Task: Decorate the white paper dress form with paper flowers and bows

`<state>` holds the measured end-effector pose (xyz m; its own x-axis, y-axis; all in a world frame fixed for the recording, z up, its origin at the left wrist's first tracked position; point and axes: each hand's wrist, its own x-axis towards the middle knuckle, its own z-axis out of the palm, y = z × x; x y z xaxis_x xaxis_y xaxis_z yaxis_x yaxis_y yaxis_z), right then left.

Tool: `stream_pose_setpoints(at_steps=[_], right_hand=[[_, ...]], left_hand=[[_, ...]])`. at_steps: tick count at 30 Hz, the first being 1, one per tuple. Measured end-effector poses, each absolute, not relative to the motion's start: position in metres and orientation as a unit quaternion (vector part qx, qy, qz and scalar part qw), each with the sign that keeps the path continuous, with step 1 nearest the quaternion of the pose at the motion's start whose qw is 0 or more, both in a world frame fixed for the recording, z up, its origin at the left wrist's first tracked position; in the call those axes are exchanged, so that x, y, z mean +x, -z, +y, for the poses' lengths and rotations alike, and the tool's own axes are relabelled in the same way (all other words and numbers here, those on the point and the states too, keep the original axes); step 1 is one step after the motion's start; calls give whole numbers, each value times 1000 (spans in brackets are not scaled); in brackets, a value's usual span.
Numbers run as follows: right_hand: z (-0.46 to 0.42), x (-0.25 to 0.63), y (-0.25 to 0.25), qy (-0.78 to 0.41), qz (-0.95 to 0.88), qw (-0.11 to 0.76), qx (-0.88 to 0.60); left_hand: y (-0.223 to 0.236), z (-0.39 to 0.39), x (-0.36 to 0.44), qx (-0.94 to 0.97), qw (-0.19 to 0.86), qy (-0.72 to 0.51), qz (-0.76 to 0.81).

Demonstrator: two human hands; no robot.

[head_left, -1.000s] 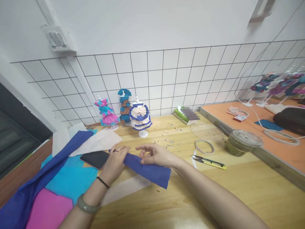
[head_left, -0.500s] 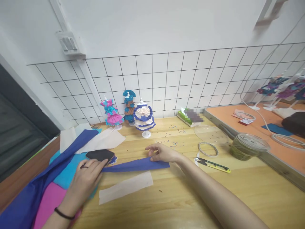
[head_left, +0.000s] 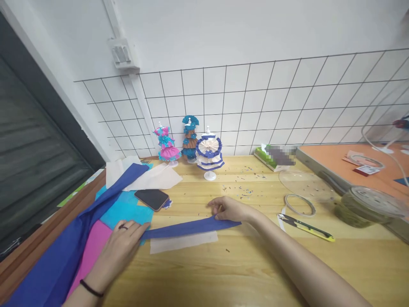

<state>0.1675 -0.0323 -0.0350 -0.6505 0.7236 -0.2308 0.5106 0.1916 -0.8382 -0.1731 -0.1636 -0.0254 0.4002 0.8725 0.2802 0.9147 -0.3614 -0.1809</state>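
A long dark blue paper strip (head_left: 188,227) lies stretched across the wooden table (head_left: 255,264). My left hand (head_left: 123,241) pinches its left end, above the pink paper sheet (head_left: 92,251). My right hand (head_left: 228,209) grips its right end with curled fingers. A white paper strip (head_left: 183,241) lies flat just under the blue one. A black phone (head_left: 151,198) rests on the turquoise paper sheet (head_left: 124,209) beyond my left hand.
Three small paper dresses on stands (head_left: 188,143) line the back by the wire grid. Yellow-handled snips (head_left: 306,226), a tape ring (head_left: 299,204), a clear lid (head_left: 303,185) and a lidded cup (head_left: 367,207) sit to the right. An orange table (head_left: 351,164) adjoins.
My hands have moved apart and the folded blue paper is pulled out into a long strip. The left hand slid left and toward me; the view swung left.
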Motion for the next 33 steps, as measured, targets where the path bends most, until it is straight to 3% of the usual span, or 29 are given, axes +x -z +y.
stream_pose_setpoints(at_steps=[8,15,22,33], right_hand=[[-34,165,39,-479,-772,84,-409],[-37,163,35,-471,-780,91,-402],[-38,164,30,-427,-800,87,-412],[-64,157,-9,-339,-839,129,-406]], left_hand=[[24,-170,-170,-813,67,94,-570],[25,-163,-104,-852,9,128,-507],[45,-164,-64,-872,-81,34,-482],[65,-161,-65,-875,-1,31,-484]])
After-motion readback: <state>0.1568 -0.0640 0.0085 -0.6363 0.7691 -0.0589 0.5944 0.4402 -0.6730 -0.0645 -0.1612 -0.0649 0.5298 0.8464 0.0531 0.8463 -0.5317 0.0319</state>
